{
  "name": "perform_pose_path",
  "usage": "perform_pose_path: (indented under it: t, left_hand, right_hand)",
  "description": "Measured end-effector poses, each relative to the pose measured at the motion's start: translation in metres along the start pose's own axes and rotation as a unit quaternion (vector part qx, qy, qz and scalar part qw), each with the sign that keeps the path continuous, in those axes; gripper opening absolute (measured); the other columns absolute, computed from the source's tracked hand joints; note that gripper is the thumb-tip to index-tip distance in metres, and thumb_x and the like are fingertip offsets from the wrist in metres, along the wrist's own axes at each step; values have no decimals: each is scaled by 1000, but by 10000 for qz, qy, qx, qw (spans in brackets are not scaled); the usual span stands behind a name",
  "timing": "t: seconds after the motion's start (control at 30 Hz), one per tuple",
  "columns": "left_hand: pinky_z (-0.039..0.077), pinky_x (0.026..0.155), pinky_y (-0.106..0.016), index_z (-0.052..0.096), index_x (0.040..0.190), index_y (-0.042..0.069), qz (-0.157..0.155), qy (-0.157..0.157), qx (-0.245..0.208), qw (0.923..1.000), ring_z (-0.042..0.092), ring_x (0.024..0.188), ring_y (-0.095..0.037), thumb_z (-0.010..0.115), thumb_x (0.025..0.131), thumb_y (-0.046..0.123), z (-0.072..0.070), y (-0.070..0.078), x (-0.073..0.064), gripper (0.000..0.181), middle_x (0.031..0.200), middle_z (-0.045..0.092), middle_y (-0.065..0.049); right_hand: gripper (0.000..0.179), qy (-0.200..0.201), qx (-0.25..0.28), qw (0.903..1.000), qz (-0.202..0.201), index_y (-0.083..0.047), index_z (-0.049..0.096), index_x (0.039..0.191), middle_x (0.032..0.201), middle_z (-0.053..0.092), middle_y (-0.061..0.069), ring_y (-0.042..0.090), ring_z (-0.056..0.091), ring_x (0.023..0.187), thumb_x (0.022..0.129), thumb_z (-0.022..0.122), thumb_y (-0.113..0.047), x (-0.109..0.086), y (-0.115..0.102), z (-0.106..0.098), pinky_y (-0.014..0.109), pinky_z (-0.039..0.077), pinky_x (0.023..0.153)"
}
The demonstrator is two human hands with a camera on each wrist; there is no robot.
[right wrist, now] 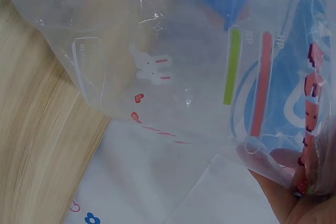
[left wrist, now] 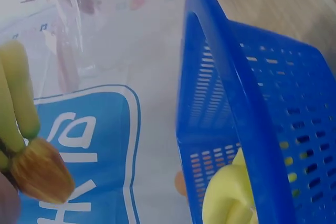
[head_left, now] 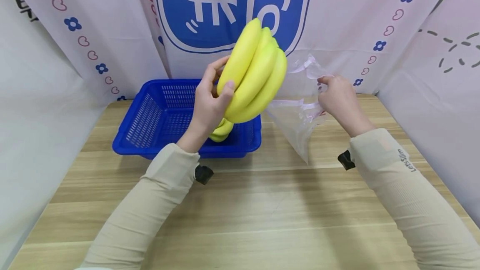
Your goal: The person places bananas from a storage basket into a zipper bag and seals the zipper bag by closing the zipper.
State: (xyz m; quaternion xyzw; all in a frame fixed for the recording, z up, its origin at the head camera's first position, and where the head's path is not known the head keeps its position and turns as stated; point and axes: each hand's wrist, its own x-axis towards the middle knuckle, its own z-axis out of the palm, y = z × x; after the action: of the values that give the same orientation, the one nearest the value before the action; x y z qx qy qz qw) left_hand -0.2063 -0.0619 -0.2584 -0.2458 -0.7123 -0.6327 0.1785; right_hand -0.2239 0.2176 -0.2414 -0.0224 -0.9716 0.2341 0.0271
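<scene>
My left hand [head_left: 211, 99] grips a bunch of yellow bananas [head_left: 253, 78], thumb on the near side, and holds it up above the right end of a blue basket [head_left: 150, 151]. The brown stem end of the bunch shows at the left of the left wrist view. Inside the basket lie more bananas [head_left: 221, 131], partly hidden behind the left wrist. To the right, my right hand [head_left: 337, 95] pinches the edge of a clear plastic bag [head_left: 296, 124], which hangs down over the table. In the right wrist view the bag shows a printed rabbit and coloured bars.
The wooden table [head_left: 255, 216] runs up to a white printed cloth [head_left: 337, 20] with a blue emblem at the back. White cloth walls [head_left: 431, 86] stand close on both sides. The basket sits at the back left of the table.
</scene>
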Motion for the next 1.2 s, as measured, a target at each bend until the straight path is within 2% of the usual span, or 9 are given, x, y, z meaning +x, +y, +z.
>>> perform_pose_path:
  t: [0.13, 0.23, 0.43, 0.67, 0.8, 0.87, 1.03, 1.1, 1.2]
  left_hand:
    - [54, 64, -21, 47, 137, 6, -31, -261, -386, 9989, 60, 77, -9, 49, 84, 38, 3, 4, 0, 62, 108, 59, -14]
    - [53, 69, -20, 48, 136, 2, -80, -433, -602, 9972, 59, 84, -9, 47, 85, 37, 5, 6, 0, 62, 114, 59, -19]
    - [52, 65, -23, 48, 137, 4, -492, -1007, -904, 9896, 58, 73, -9, 42, 89, 33, 6, 6, 1, 57, 106, 60, -8]
    - [52, 63, -26, 46, 140, 10, -926, -1678, -817, 9781, 56, 64, -11, 38, 95, 30, 7, -3, 0, 51, 95, 61, -2]
    - [52, 66, -26, 48, 140, 12, -1063, -1768, -847, 9748, 58, 68, -11, 38, 96, 30, 7, -8, 1, 48, 97, 61, -1]
    - [52, 66, -26, 48, 140, 12, -1132, -1821, -876, 9728, 58, 68, -11, 38, 97, 29, 7, -10, 2, 48, 97, 61, -3]
    - [51, 74, -25, 45, 143, 12, -1188, -2030, -704, 9694, 59, 75, -11, 39, 98, 28, 8, -12, 2, 48, 112, 62, -11]
    - [51, 78, -26, 45, 143, 12, -1212, -2078, -614, 9687, 59, 80, -11, 40, 98, 28, 8, -13, 2, 48, 120, 61, -13]
    - [50, 82, -27, 45, 143, 14, -1252, -2164, -532, 9668, 59, 85, -13, 41, 97, 29, 8, -15, 2, 48, 127, 59, -13]
  right_hand:
    - [55, 4, 26, 10000, 13, 5, 46, 137, 143, 41, 29, 42, 43, 115, 83, 40, 3, -1, 0, -1, 48, 43, 85]
    - [55, 14, 8, 10000, 12, 4, 46, 137, 143, 41, 29, 42, 44, 114, 83, 41, 3, -1, 0, -1, 45, 44, 82]
    - [55, 55, -103, 9999, -31, 5, 48, 136, 141, 44, 29, 40, 46, 108, 81, 41, 3, -1, 0, -1, 40, 44, 74]
    - [56, 89, -90, 9999, -48, 5, 49, 135, 138, 48, 28, 31, 48, 78, 79, 41, 3, -1, -1, -1, 29, 40, 53]
    - [57, 104, -94, 9999, -44, 5, 48, 135, 138, 47, 28, 35, 49, 94, 79, 41, 3, -1, -1, -1, 30, 39, 58]
    - [58, 101, -93, 9999, -36, 4, 48, 136, 138, 48, 27, 37, 50, 93, 78, 41, 4, -1, -1, 0, 32, 41, 58]
    - [61, 61, -161, 9998, -94, 6, 48, 135, 137, 48, 29, 41, 50, 103, 75, 42, 4, -1, -2, 1, 49, 46, 83]
    - [61, 55, -221, 9996, -138, 7, 48, 134, 136, 47, 30, 41, 46, 112, 74, 42, 4, 0, -2, 1, 55, 40, 94]
    - [62, 44, -270, 9995, -165, 8, 48, 134, 135, 47, 31, 43, 46, 114, 73, 42, 4, 0, -1, 1, 58, 36, 99]
